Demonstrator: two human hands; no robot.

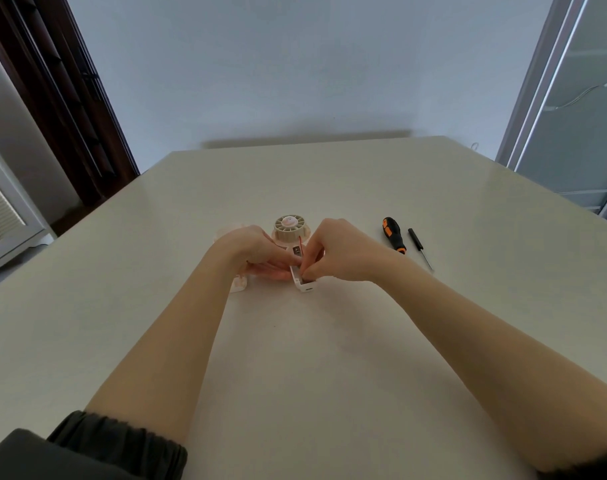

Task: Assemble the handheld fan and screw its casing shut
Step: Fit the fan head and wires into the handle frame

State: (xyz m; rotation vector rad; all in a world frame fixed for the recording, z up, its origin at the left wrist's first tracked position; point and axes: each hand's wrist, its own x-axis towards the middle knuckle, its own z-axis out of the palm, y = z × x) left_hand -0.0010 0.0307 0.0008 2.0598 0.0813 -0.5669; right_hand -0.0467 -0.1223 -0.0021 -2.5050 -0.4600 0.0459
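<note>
- White plastic: the fan (297, 252) lies near the middle of the tabletop (364, 341), its open handle casing pointing toward the person and its round beige head at the far end.
- Left hand (252, 251) lies against the fan's left side, fingers curled along the handle casing and holding it steady.
- Right hand (340, 254) comes in from the fan's right, thumb and forefinger pinched at the open casing near a thin red wire (300, 244); whether that grip has the wire or the casing edge, I cannot tell.
- A small white part (239, 285) sits just left of the fan, partly under the left wrist.
- Right of the fan, well apart, lie an orange-and-black screwdriver (394, 235) and, just beyond it, a slim black screwdriver (420, 247).
</note>
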